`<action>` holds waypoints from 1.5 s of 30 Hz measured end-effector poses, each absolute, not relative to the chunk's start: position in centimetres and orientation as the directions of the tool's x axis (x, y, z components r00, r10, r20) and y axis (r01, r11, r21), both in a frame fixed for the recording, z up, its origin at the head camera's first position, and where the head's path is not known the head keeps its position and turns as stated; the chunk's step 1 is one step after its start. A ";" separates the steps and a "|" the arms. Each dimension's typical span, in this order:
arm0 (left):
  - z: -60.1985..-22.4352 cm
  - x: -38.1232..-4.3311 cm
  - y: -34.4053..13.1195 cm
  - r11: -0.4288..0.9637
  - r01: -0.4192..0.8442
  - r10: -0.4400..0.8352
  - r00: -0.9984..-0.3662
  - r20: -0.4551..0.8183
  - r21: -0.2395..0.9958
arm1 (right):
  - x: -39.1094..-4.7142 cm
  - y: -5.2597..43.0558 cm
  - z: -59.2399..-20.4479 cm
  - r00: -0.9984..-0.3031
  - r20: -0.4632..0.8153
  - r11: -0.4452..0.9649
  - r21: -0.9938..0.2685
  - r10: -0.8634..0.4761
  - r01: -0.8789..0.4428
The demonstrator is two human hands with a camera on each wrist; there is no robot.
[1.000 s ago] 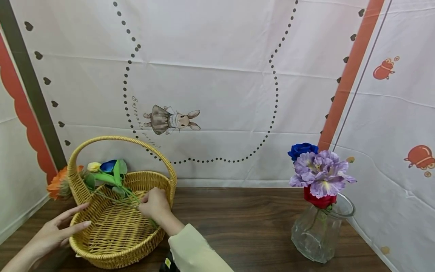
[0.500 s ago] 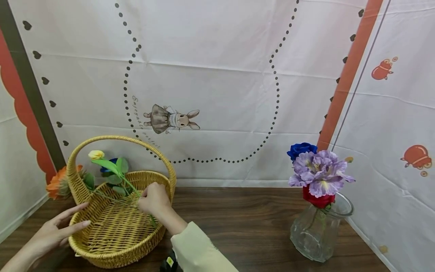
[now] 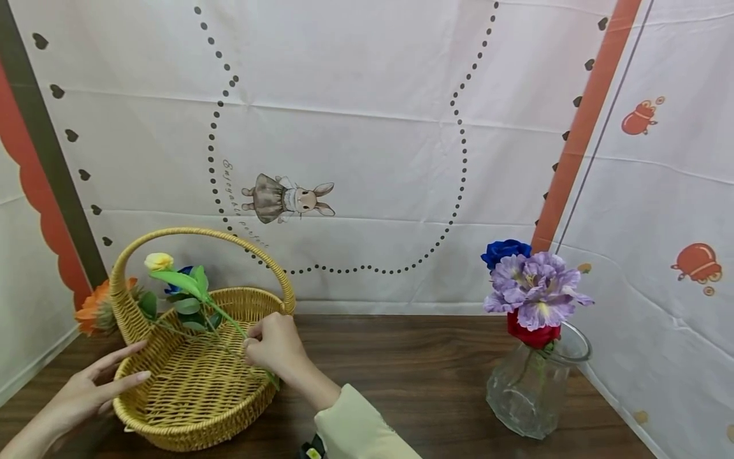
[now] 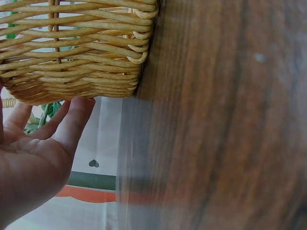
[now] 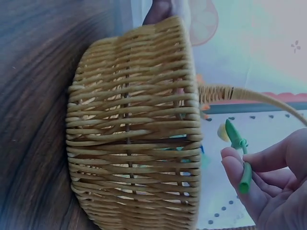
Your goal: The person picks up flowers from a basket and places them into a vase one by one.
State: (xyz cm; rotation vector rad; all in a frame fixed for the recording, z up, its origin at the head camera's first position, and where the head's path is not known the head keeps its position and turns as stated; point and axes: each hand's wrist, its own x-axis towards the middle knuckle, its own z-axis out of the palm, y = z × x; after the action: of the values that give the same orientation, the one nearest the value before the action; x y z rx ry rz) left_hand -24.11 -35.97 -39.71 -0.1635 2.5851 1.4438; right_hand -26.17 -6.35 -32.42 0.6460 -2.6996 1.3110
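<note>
A yellow wicker basket (image 3: 197,437) with a tall hooped handle stands on the wooden table. My right hand (image 3: 278,347) pinches the green stem of a yellow tulip (image 3: 159,262) over the basket's right side. The bloom points up and left under the handle. In the right wrist view, the cut stem end (image 5: 245,179) juts from between my thumb and fingers. My left hand (image 3: 80,398) touches the basket's left side with fairly straight fingers, thumb apart. A blue flower (image 3: 182,278) and an orange flower (image 3: 99,309) lie in the basket, their heads at its rim.
On the right of the table stands a clear glass vase (image 3: 524,398) holding a purple flower (image 3: 536,287), a blue rose (image 3: 506,253) and a red flower (image 3: 530,331). A printed white cloth (image 3: 367,159) hangs behind the table.
My right hand has drawn the yellow tulip toward the right and nearer to me; its bloom has risen away from the blue flower. My left hand stays at the basket.
</note>
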 end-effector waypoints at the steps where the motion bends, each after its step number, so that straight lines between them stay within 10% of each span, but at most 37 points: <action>1: -39.7 -24.1 -36.0 0.525 -0.179 -0.010 -0.979 -0.205 0.832 | -26.0 -6.1 -32.4 -0.908 0.241 0.544 -0.737 -0.344 -0.402; 45: -39.9 -24.1 -35.8 0.513 -0.207 -0.034 -0.975 -0.221 0.833 | -24.7 8.2 -32.7 -0.817 0.141 0.261 -0.906 -0.559 -0.334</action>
State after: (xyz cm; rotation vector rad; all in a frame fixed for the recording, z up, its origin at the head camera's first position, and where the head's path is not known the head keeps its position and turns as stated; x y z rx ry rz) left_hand -24.09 -35.84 -39.91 -0.2072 2.5749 1.4534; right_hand -24.69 8.19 -32.70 0.9553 -2.6520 1.8111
